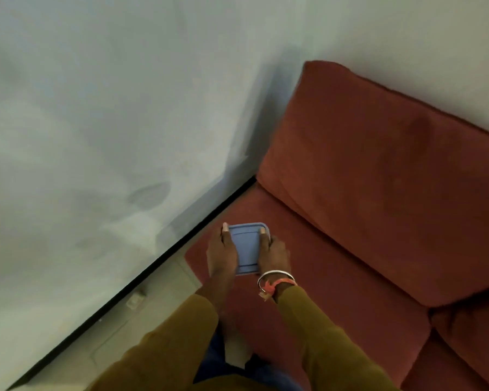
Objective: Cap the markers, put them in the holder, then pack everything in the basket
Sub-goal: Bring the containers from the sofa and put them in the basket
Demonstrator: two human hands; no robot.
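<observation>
Left hand [222, 253], right hand [274, 253] grip blue box [246, 249].

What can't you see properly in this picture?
1. Head view: whether the flat blue rounded plastic rectangle is a lid or a box; the left hand and right hand cover its sides.
2. Head view: the red fabric sofa, cut off by the right edge.
3. Markers: none in view.

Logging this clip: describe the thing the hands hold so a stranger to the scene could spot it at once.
Find the red sofa against the pale wall, then its seat's left end by the wall. There the left hand and right hand grip a blue box between them: small, flat-topped, round-cornered, hard against the soft red cushions.
</observation>
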